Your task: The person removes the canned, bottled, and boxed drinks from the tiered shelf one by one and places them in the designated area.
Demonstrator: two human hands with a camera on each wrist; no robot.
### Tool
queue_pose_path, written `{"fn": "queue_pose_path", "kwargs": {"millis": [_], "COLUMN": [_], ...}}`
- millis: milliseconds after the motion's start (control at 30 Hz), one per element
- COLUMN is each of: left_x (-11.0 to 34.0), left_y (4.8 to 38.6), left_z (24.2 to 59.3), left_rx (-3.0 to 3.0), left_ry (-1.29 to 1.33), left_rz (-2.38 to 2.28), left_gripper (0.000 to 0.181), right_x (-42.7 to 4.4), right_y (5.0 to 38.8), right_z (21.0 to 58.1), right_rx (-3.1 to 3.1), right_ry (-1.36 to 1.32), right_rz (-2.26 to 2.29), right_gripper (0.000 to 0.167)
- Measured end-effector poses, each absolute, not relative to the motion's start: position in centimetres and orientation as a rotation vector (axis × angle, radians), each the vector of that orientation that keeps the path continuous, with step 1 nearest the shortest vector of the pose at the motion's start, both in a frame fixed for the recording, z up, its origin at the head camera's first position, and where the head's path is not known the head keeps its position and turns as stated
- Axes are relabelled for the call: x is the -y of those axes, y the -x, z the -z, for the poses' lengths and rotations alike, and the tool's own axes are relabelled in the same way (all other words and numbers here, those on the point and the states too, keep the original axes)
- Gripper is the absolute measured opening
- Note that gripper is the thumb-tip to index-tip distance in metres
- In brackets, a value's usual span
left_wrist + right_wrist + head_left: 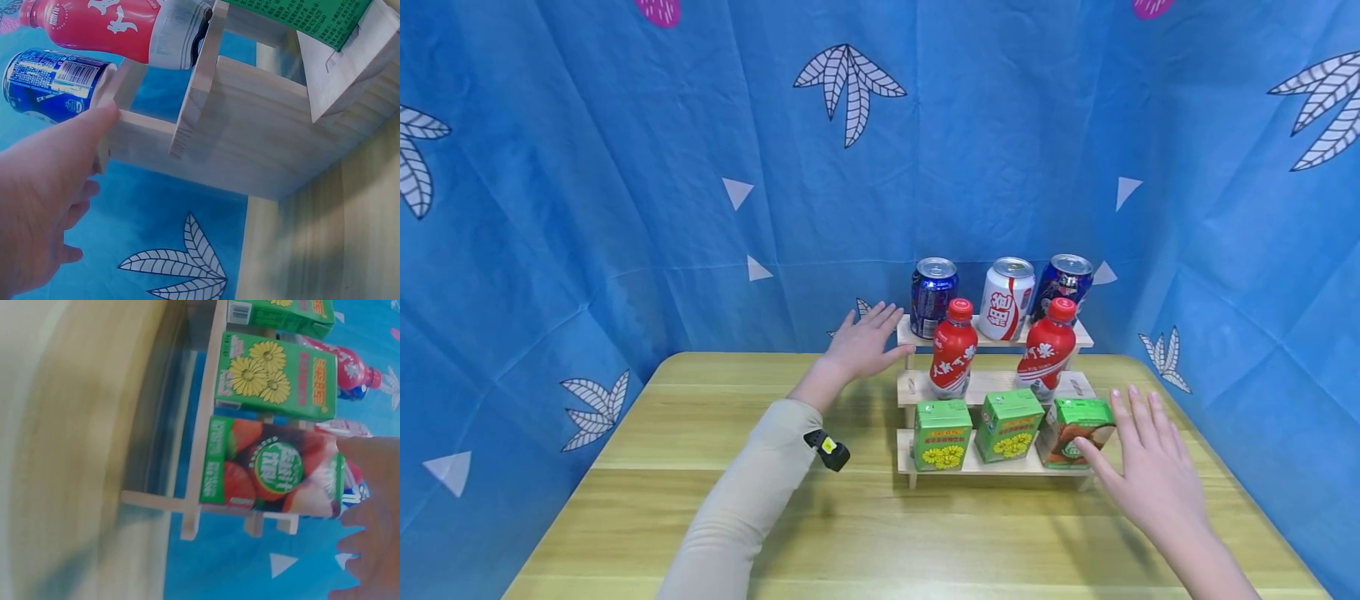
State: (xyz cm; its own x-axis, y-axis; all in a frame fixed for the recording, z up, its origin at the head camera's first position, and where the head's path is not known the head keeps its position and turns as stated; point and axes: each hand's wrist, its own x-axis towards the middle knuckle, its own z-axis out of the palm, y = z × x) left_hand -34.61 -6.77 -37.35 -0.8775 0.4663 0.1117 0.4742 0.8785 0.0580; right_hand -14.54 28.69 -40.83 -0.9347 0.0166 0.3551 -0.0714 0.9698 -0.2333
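A three-tier wooden shelf (1030,473) stands on the table. My left hand (862,346) is spread beside its top left corner; in the left wrist view the thumb (103,119) meets the top tier near a dark blue can (56,81). My right hand (1161,475) reaches out at the lower right, fingers extended, close to a juice box with fruit pictures (275,469). Contact there cannot be told. Two green drink boxes with yellow flowers (942,437) share the bottom tier with it. Red bottles (953,354) occupy the middle tier.
Up on the top tier, a white can (1006,300) sits between the blue can and another dark can (1066,283). Behind the wooden table (700,467) hangs a blue patterned cloth (647,167), which also runs along both sides.
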Motion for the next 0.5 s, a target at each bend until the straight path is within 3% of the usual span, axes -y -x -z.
{"fn": "queue_pose_path", "kwargs": {"millis": [500], "left_x": [6.0], "left_y": [35.1], "left_z": [37.1], "left_rx": [2.894], "left_ry": [0.732], "left_rz": [0.183], "left_gripper": [0.088], "right_x": [-30.4], "right_y": [13.6], "right_z": [44.5], "right_rx": [2.786], "right_ry": [-0.036], "right_rz": [-0.311], "right_gripper": [0.086]}}
